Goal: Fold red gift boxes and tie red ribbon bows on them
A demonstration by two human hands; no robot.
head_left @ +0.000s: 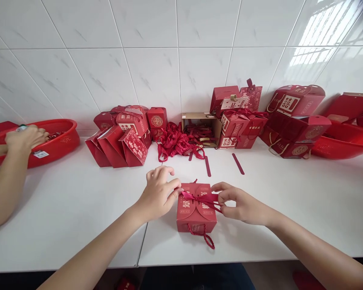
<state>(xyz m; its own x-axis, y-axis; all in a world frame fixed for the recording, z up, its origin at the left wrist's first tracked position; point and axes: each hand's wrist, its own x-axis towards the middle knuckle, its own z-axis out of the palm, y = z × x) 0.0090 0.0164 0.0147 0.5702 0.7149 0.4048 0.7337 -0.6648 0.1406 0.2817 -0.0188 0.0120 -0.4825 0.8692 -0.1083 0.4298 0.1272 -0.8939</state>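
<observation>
A small red gift box (196,219) with pale lettering stands on the white table in front of me. Across its rounded top flaps runs a dark pink ribbon (204,197), gathered at the middle. My left hand (160,193) pinches one ribbon end at the box's left upper edge. On the other side, my right hand (238,203) grips a ribbon loop and tail beside the box. A twisted red cord handle (208,240) hangs from the near side and rests on the table.
Behind the box lie a heap of red ribbons (177,139), an open cardboard box (216,129) and loose dark red strips (238,164). Red gift boxes (240,125) are stacked along the tiled wall. At left, another person's hand (27,137) reaches into a red plastic basket (57,149).
</observation>
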